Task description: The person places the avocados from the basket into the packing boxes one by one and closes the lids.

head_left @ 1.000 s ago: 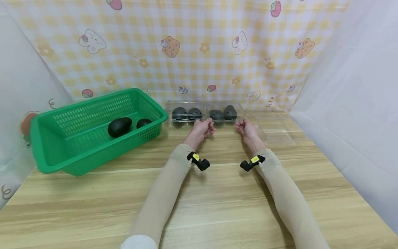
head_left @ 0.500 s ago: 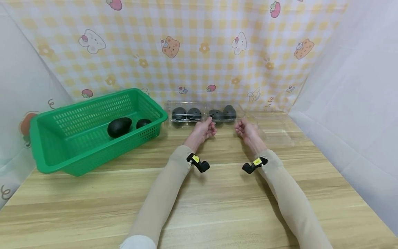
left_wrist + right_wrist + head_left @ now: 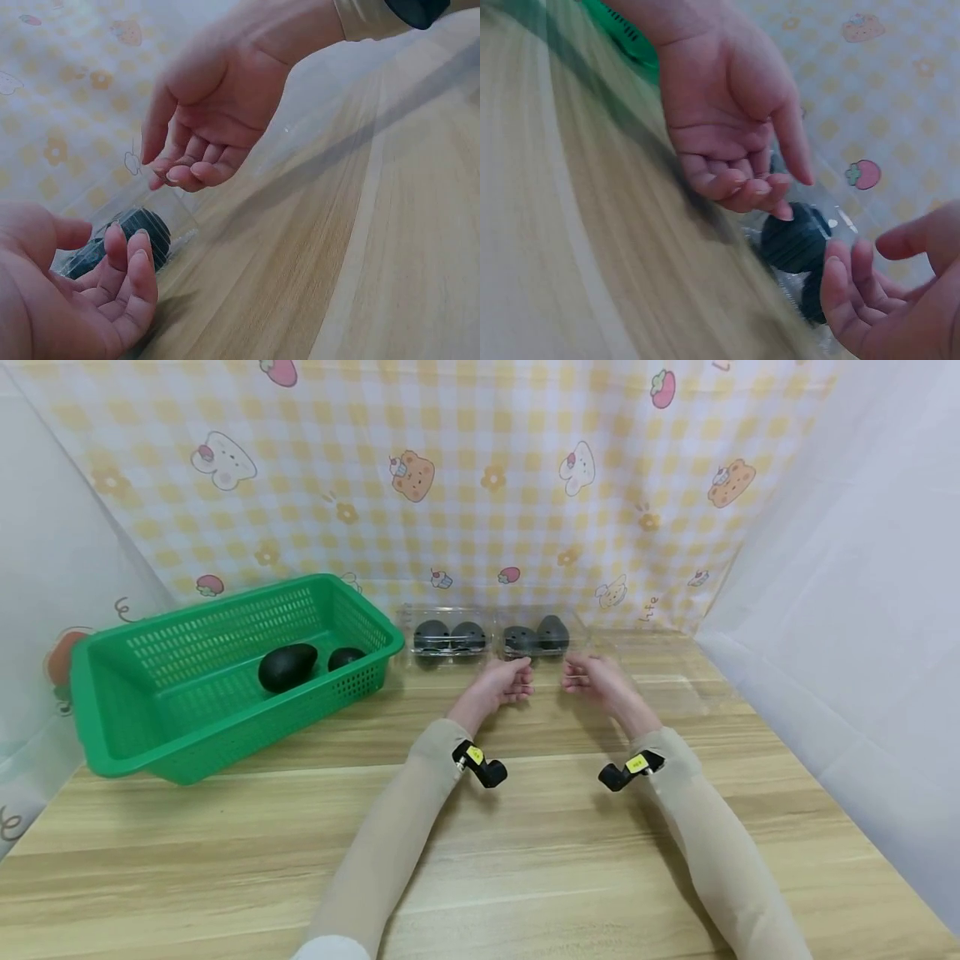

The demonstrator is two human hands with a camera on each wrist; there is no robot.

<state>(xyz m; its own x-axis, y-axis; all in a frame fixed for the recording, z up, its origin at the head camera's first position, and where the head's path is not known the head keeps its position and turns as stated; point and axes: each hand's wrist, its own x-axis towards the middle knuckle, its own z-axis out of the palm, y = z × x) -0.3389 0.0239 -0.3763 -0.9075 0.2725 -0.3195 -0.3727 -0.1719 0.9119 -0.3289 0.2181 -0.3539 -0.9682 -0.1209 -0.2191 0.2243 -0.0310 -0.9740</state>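
Observation:
Two clear plastic boxes stand side by side at the back of the table. Two dark avocados (image 3: 552, 633) show in the right box (image 3: 581, 635), and others show through the left box (image 3: 405, 628). My left hand (image 3: 495, 687) is just in front of the right box, its fingers loosely bent around nothing. Across a small gap from it, my right hand (image 3: 602, 683) hangs in the same loose curl near that box's right front corner. In the right wrist view, dark avocados (image 3: 795, 238) show behind both hands, and neither hand visibly grips anything.
A green perforated basket (image 3: 225, 739) stands at the left, holding a large black avocado (image 3: 288, 667) and another partly hidden by the rim. More clear plastic (image 3: 671, 685) lies at the back right, hard to make out. A checked cloth (image 3: 480, 539) hangs behind.
Both hands have drawn back a little from the right box toward me, the right one more, with its forearm shifting rightward. Boxes and basket stay put.

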